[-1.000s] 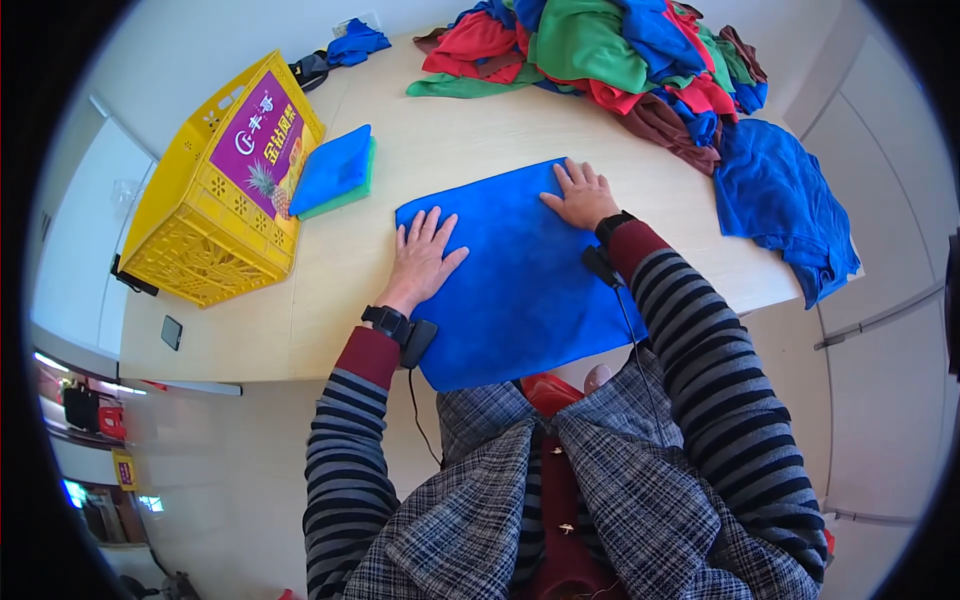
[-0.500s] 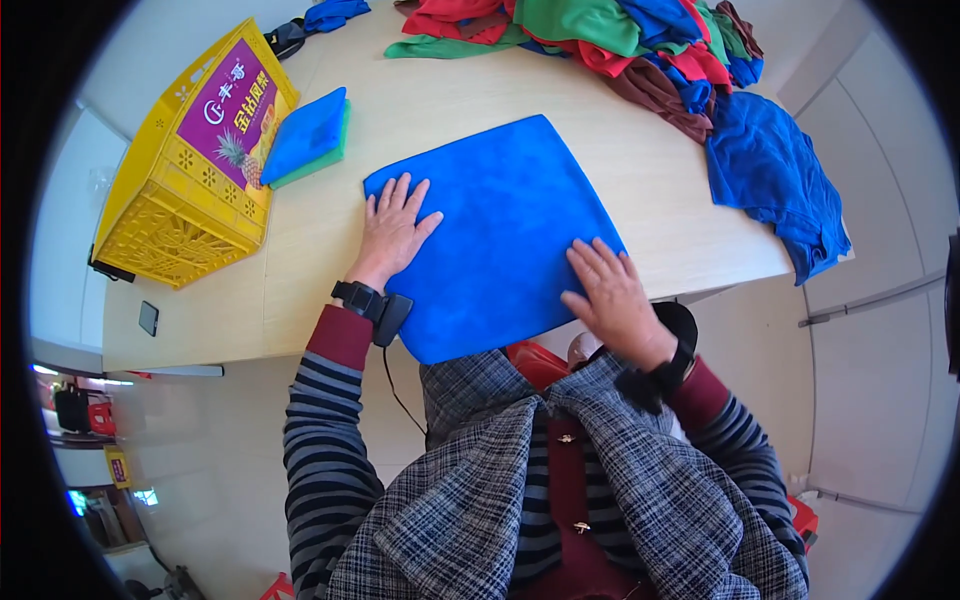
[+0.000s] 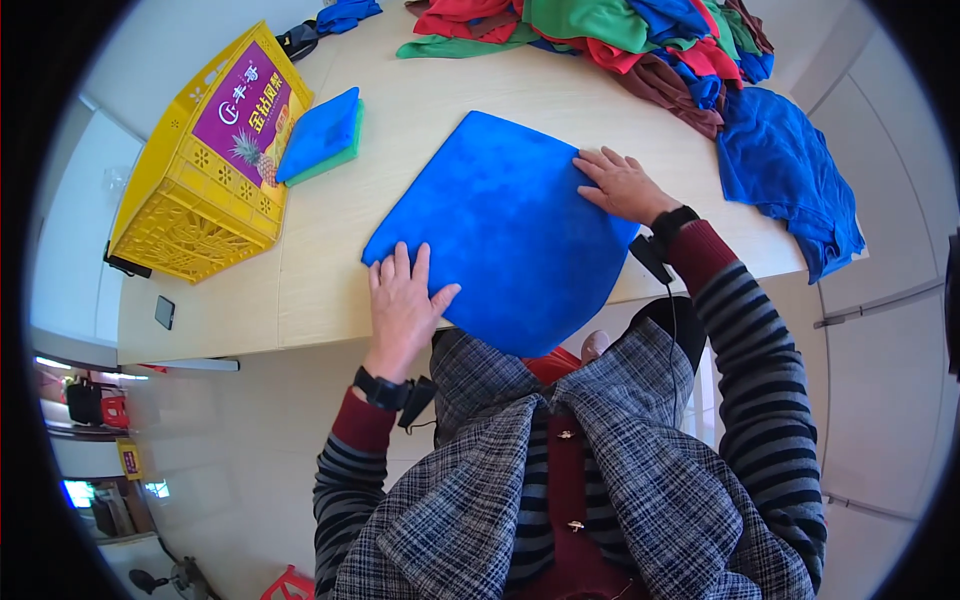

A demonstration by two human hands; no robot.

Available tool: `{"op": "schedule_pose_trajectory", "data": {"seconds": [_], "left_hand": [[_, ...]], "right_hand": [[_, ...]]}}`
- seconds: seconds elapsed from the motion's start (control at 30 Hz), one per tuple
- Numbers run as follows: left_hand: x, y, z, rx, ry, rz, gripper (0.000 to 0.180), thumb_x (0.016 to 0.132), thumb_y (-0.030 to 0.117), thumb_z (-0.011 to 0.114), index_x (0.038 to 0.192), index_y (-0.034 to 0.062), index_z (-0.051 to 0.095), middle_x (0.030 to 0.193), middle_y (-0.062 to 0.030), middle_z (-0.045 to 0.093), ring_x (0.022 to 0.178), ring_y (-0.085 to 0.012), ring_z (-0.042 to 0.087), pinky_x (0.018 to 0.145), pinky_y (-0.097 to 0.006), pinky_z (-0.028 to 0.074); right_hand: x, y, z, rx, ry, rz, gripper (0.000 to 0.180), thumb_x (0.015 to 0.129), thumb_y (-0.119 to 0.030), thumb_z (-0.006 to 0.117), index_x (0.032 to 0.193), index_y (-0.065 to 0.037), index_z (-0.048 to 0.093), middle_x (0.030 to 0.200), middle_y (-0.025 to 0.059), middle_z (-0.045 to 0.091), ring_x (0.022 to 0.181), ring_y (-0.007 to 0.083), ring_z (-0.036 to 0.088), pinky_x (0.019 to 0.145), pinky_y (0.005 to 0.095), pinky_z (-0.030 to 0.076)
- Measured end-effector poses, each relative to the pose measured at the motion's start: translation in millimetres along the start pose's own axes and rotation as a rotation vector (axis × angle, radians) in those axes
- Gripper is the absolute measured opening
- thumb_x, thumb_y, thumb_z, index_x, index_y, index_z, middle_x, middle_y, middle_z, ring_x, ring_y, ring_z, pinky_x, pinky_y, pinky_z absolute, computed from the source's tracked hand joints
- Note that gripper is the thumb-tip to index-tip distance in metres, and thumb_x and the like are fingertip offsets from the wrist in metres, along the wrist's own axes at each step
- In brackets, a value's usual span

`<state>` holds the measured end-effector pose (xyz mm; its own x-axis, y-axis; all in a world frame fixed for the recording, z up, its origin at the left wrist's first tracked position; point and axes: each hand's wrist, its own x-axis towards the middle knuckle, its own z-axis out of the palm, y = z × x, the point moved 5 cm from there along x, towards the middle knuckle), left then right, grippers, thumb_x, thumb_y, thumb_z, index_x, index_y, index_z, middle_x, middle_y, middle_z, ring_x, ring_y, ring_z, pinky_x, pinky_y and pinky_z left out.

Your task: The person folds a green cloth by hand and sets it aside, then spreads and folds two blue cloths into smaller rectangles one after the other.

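Note:
A blue cloth [image 3: 500,225] lies spread on the table in front of me, turned at an angle, its near corner hanging over the table's edge towards my lap. On its left corner rests my left hand [image 3: 402,300], fingers spread and flat. My right hand [image 3: 625,187] lies at the cloth's upper right edge with the fingers stretched out. Neither hand grips anything. Beyond my left hand sits a small stack of folded cloths [image 3: 322,137], blue on top and green below.
A yellow plastic crate [image 3: 205,180] with a purple panel stands at the left, and a dark phone-like object [image 3: 165,312] lies near it. Red, green, brown and blue cloths [image 3: 600,30] are heaped at the far right. One blue cloth [image 3: 785,175] drapes over the table's right edge.
The blue cloth has turned clockwise on the table. My right hand has moved up to its far right edge, and my left hand has come nearer to me.

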<state>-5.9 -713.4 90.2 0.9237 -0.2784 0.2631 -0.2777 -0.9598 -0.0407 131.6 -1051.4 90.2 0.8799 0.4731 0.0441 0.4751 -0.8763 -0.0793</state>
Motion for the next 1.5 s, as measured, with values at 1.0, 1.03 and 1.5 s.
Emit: {"op": "schedule_pose_trajectory", "data": {"seconds": [1.0, 1.03, 1.5], "left_hand": [[12, 43, 26, -0.156, -0.039, -0.008, 0.070, 0.100, 0.052, 0.053, 0.155, 0.0111, 0.039, 0.163, -0.0186, 0.031, 0.151, -0.0391, 0.025, 0.122, -0.056, 0.015], [11, 45, 26, -0.164, -0.028, -0.027, 0.071, 0.100, 0.053, 0.053, 0.155, 0.0106, 0.039, 0.162, -0.0189, 0.032, 0.151, -0.0395, 0.026, 0.122, -0.056, 0.015], [-59, 16, 9, -0.178, 0.142, 0.259, 0.067, 0.076, -0.001, 0.072, 0.141, 0.0076, 0.056, 0.150, -0.0165, 0.050, 0.140, -0.0357, 0.046, 0.117, -0.053, 0.034]], "right_hand": [[-37, -51, 13, 0.004, 0.002, -0.165, 0.063, 0.105, -0.049, 0.045, 0.156, -0.012, 0.037, 0.163, 0.0162, 0.032, 0.152, 0.0379, 0.025, 0.124, 0.0546, 0.018], [-39, -52, 15, 0.008, -0.001, -0.167, 0.063, 0.105, -0.049, 0.045, 0.156, -0.012, 0.037, 0.163, 0.0162, 0.032, 0.152, 0.0379, 0.025, 0.124, 0.0546, 0.018], [-181, -76, 11, 0.017, 0.057, -0.201, 0.091, 0.079, -0.036, 0.083, 0.156, -0.017, 0.036, 0.161, 0.0138, 0.036, 0.151, 0.0357, 0.030, 0.123, 0.0526, 0.025]]}}
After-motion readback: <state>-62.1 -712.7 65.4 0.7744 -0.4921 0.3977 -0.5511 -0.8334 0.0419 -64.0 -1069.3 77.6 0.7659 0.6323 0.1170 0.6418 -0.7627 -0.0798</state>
